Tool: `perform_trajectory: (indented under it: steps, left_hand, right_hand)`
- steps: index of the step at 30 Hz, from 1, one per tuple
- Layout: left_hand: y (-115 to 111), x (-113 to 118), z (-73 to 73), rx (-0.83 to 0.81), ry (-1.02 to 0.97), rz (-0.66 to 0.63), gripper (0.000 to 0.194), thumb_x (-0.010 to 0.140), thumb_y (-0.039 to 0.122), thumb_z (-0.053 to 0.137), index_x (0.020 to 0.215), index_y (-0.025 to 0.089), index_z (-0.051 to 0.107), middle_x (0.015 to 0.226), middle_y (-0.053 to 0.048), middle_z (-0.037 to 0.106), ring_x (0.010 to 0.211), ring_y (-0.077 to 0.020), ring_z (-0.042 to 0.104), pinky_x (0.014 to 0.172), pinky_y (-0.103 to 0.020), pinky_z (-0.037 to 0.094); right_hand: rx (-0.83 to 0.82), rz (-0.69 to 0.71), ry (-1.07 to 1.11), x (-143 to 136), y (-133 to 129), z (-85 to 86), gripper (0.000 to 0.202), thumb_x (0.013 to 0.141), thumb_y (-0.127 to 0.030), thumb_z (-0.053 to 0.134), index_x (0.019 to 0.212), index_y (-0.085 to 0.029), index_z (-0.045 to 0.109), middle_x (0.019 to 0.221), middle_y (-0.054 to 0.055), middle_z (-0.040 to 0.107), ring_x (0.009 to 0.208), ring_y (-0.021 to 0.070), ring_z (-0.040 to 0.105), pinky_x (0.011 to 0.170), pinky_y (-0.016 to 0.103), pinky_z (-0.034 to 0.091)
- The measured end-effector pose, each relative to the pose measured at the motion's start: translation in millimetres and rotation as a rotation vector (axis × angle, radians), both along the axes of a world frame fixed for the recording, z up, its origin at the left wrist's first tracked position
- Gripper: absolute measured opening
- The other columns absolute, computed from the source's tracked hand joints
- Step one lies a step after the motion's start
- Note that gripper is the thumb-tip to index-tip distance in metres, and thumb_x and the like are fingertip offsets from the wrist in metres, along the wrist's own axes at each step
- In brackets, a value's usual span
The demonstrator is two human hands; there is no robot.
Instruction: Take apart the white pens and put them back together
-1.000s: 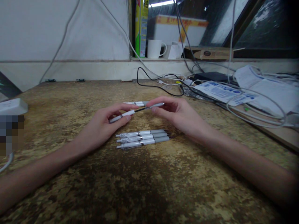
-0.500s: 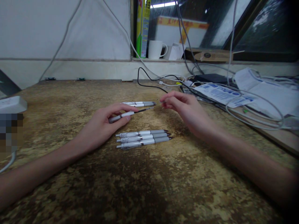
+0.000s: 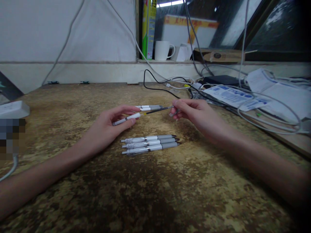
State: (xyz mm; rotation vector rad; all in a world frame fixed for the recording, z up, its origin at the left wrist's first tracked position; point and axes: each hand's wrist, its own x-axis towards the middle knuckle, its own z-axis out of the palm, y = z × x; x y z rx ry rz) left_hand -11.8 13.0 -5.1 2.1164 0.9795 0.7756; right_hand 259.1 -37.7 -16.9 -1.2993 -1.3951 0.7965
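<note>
A white pen barrel (image 3: 126, 119) is gripped between the thumb and fingers of my left hand (image 3: 113, 121). From its front end a dark ink refill (image 3: 157, 110) with a yellowish rear part reaches to the right. My right hand (image 3: 188, 109) pinches the tip of that refill; something small and grey also shows under its fingers, too unclear to name. Closer to me, three white pens with grey grips (image 3: 150, 144) lie side by side, tips to the right. Behind my left fingers lie more white-and-grey pens (image 3: 149, 107), partly hidden.
Cables (image 3: 160, 90) and printed papers (image 3: 239, 97) lie at the right rear of the worn wooden table (image 3: 136, 194). On the ledge stand a white mug (image 3: 162, 50) and a yellow-green can (image 3: 148, 30). A white power strip (image 3: 14, 109) is at the left.
My right hand has closed on the refill's tip and drawn it to the right, so more of the refill shows outside the barrel. My left hand stays nearly in place.
</note>
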Motion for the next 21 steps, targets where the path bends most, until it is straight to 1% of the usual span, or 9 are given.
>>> perform_trajectory:
  steps: [4, 6, 9, 13, 16, 18, 21]
  left_hand:
    - [1.7, -0.7, -2.1, -0.019, 0.003, 0.022, 0.039, 0.092, 0.051, 0.067, 0.120, 0.025, 0.074, 0.116, -0.006, 0.076, 0.095, -0.0226, 0.068, 0.079, -0.032, 0.054]
    - [1.6, -0.7, -2.4, -0.029, -0.004, 0.022, 0.038, 0.092, 0.050, 0.067, 0.119, 0.024, 0.075, 0.114, -0.006, 0.077, 0.095, -0.0222, 0.068, 0.077, -0.031, 0.053]
    - [0.9, -0.3, -2.4, -0.038, -0.015, 0.028, 0.037, 0.092, 0.049, 0.067, 0.118, 0.024, 0.075, 0.112, -0.007, 0.077, 0.093, -0.0222, 0.068, 0.076, -0.031, 0.053]
    - [1.0, -0.2, -3.1, -0.036, -0.020, 0.022, 0.037, 0.092, 0.049, 0.067, 0.118, 0.024, 0.074, 0.114, -0.008, 0.076, 0.096, -0.0234, 0.068, 0.080, -0.034, 0.054]
    - [1.7, -0.6, -3.4, -0.020, -0.023, 0.026, 0.038, 0.092, 0.050, 0.067, 0.118, 0.023, 0.074, 0.114, -0.008, 0.076, 0.097, -0.0234, 0.068, 0.080, -0.034, 0.054]
    - [2.3, -0.8, -3.3, -0.012, -0.018, 0.034, 0.038, 0.091, 0.050, 0.068, 0.116, 0.023, 0.075, 0.113, -0.008, 0.077, 0.096, -0.0235, 0.068, 0.080, -0.034, 0.054]
    - [3.2, -1.3, -3.3, -0.005, -0.005, 0.038, 0.036, 0.090, 0.050, 0.069, 0.113, 0.023, 0.076, 0.111, -0.007, 0.077, 0.094, -0.0231, 0.068, 0.080, -0.033, 0.053]
  right_hand:
    - [-0.016, -0.042, 0.095, 17.2, -4.5, -2.9, 0.043, 0.088, -0.060, 0.069, 0.074, -0.020, 0.068, 0.079, 0.006, 0.068, 0.071, 0.0163, 0.061, 0.069, 0.031, 0.051]
    - [-0.036, -0.026, 0.120, 21.7, -5.8, -2.1, 0.044, 0.089, -0.061, 0.067, 0.073, -0.021, 0.065, 0.077, 0.005, 0.066, 0.069, 0.0158, 0.060, 0.068, 0.031, 0.051]
    - [-0.065, 0.032, 0.116, 21.1, -6.8, 1.0, 0.043, 0.091, -0.061, 0.065, 0.074, -0.022, 0.064, 0.077, 0.004, 0.065, 0.070, 0.0161, 0.060, 0.069, 0.031, 0.052]
    - [-0.072, 0.080, 0.113, 11.6, -10.8, 5.6, 0.038, 0.089, -0.059, 0.068, 0.083, -0.021, 0.071, 0.087, 0.007, 0.071, 0.078, 0.0180, 0.064, 0.075, 0.033, 0.054]
    - [-0.069, 0.128, 0.045, 6.3, -14.7, 9.4, 0.036, 0.087, -0.056, 0.073, 0.089, -0.020, 0.075, 0.094, 0.008, 0.073, 0.085, 0.0200, 0.066, 0.080, 0.035, 0.054]
    - [-0.069, 0.158, -0.052, 5.3, -16.4, 11.8, 0.035, 0.086, -0.056, 0.075, 0.087, -0.021, 0.076, 0.091, 0.006, 0.074, 0.085, 0.0203, 0.066, 0.081, 0.035, 0.052]
    - [-0.061, 0.169, -0.162, 6.1, -17.2, 13.5, 0.035, 0.084, -0.057, 0.076, 0.086, -0.022, 0.077, 0.085, 0.004, 0.073, 0.082, 0.0198, 0.065, 0.076, 0.033, 0.050]
